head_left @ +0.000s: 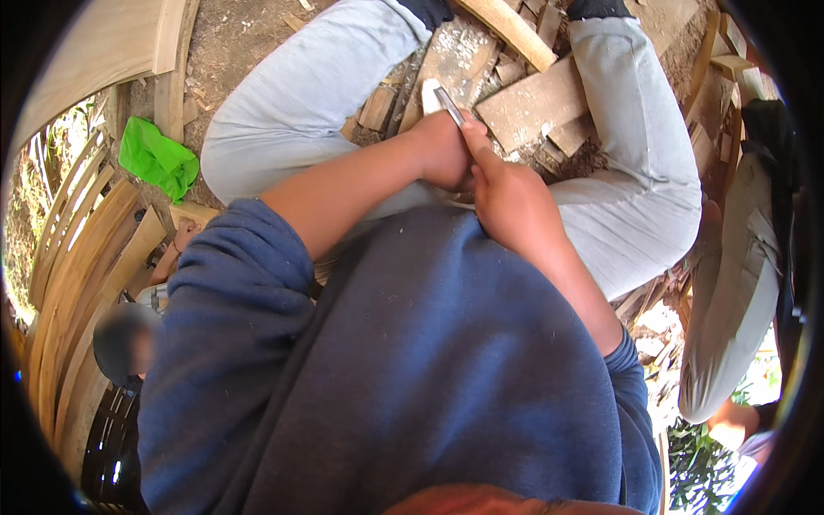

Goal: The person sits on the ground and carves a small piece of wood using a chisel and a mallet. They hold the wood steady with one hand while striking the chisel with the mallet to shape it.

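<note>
My hands meet in front of my lap, between my bent knees. The right hand [517,196] is closed, with a finger stretched along a narrow metal-bladed tool [447,106]. The tool's blade points up and to the left, and its handle is hidden in my hands. My left hand [441,151] is curled tight against the right one; what it grips is hidden. Just beyond the blade shows a pale, rounded piece [429,96], apparently wood, partly covered by the blade and hand.
Wooden boards [534,105] and offcuts with pale shavings lie between my legs. A curved wood strip [508,33] is ahead. A bright green bag [158,158] lies left, near stacked curved planks [79,296]. One person [124,343] is at the left, another person's leg [736,283] at the right.
</note>
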Demonstrator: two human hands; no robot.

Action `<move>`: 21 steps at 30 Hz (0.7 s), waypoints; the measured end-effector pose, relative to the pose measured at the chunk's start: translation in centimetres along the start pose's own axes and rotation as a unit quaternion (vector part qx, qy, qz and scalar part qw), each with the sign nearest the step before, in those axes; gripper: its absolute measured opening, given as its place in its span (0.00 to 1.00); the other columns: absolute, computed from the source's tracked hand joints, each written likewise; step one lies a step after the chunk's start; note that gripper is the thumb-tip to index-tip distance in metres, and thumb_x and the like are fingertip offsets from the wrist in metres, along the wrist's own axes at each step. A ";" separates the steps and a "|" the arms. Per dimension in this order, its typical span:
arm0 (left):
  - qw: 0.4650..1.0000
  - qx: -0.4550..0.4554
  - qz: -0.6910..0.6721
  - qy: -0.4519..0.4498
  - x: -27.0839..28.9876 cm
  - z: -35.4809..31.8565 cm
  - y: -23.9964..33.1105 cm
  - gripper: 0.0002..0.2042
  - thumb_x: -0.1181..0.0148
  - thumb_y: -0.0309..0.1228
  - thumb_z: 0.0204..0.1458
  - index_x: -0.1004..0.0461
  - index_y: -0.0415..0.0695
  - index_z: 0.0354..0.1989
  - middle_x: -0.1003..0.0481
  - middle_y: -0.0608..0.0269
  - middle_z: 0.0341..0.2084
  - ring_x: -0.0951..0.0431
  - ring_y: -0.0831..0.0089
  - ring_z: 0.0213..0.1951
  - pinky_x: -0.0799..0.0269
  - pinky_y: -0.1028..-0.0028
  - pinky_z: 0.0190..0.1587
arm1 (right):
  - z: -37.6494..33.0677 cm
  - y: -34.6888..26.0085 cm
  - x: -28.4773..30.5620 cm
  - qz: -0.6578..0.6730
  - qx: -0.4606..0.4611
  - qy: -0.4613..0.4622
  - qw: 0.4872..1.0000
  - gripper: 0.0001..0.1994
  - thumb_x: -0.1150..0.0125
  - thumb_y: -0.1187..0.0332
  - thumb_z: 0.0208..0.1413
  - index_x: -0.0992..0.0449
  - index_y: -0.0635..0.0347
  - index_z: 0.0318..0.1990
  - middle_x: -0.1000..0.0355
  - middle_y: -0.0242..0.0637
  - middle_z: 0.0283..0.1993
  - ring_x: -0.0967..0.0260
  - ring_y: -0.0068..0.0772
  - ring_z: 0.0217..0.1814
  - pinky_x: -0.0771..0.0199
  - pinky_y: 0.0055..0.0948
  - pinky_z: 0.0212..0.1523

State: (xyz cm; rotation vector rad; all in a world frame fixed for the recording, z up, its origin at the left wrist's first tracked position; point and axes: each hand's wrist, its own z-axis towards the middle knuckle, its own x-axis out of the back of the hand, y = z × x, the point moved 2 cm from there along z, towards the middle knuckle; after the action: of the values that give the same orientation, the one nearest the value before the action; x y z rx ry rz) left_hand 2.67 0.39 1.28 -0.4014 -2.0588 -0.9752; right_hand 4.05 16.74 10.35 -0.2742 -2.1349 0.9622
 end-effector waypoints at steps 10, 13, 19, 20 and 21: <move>0.998 0.038 -0.053 -0.002 0.9 -0.1 0.8 0.18 0.38 0.50 0.58 0.17 0.49 0.27 0.17 0.58 0.28 0.16 0.51 0.40 0.21 0.53 0.45 | 0.4 -0.7 2.5 0.038 -0.040 0.010 0.998 0.26 0.46 0.68 0.72 0.31 0.56 0.76 0.19 0.63 0.44 0.20 0.68 0.49 0.21 0.56 0.53; 0.998 -0.044 0.031 0.044 0.6 0.0 1.0 0.25 0.43 0.50 0.63 0.20 0.49 0.16 0.19 0.60 0.24 0.18 0.57 0.34 0.23 0.54 0.38 | -0.3 1.6 3.5 0.131 -0.040 0.089 0.987 0.26 0.44 0.68 0.74 0.32 0.56 0.78 0.20 0.65 0.56 0.20 0.64 0.60 0.22 0.44 0.63; 0.981 -0.102 0.067 0.149 0.5 -0.3 2.3 0.17 0.39 0.45 0.65 0.18 0.50 0.27 0.21 0.63 0.30 0.21 0.61 0.42 0.27 0.59 0.44 | -2.5 5.1 3.1 0.227 -0.139 0.060 0.962 0.27 0.45 0.67 0.75 0.34 0.60 0.79 0.26 0.60 0.71 0.28 0.49 0.76 0.33 0.36 0.73; 0.976 -0.079 0.068 0.191 0.9 -0.7 2.9 0.15 0.39 0.43 0.65 0.18 0.49 0.27 0.21 0.64 0.32 0.21 0.62 0.42 0.27 0.60 0.45 | -2.8 5.2 2.9 0.225 -0.146 0.056 0.962 0.27 0.45 0.67 0.75 0.35 0.60 0.79 0.26 0.60 0.71 0.29 0.50 0.76 0.34 0.37 0.74; 0.969 -0.055 0.069 0.231 1.2 -1.3 3.4 0.14 0.39 0.41 0.65 0.19 0.48 0.28 0.22 0.64 0.34 0.22 0.63 0.43 0.28 0.60 0.46 | -3.2 5.3 2.6 0.224 -0.153 0.053 0.961 0.27 0.45 0.67 0.75 0.35 0.60 0.79 0.26 0.61 0.71 0.29 0.50 0.77 0.34 0.37 0.74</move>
State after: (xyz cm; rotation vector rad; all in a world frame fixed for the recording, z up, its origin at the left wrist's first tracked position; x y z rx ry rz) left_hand 4.53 1.54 4.45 -0.3320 -1.5424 -0.9926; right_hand 3.95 23.34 9.40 -0.9738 -2.1595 0.8298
